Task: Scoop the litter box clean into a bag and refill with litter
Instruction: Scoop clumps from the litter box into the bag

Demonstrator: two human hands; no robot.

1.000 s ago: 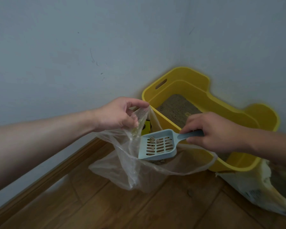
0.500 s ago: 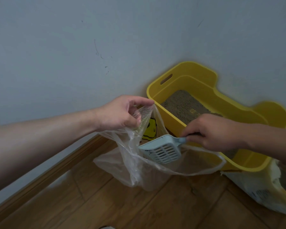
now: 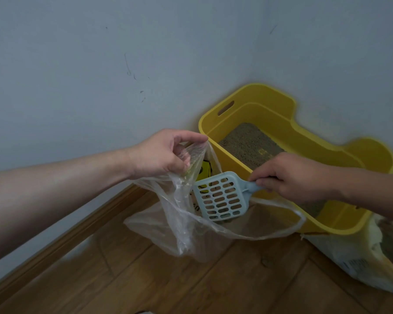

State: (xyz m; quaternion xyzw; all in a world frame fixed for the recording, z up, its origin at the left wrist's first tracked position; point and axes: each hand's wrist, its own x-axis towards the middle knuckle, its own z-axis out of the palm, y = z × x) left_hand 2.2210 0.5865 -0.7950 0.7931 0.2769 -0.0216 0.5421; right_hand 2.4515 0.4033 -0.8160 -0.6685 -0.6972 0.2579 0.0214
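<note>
Litter scoop (image 3: 220,196) tipped steeper than before, right hand (image 3: 290,173) gripping its handle, left hand (image 3: 159,152) pinching clear bag (image 3: 191,236) beside litter box (image 3: 270,103), litter sack (image 3: 359,261) at the box's right

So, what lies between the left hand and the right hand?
The blue scoop, tilted down over the open clear bag; the head view shows it.

Two pale grey-blue walls (image 3: 89,53) meet in a corner, the left one bearing a few dark scuff marks (image 3: 129,70), above a wooden skirting board (image 3: 66,236) and a brown plank floor (image 3: 236,284) in soft, dim light.
</note>
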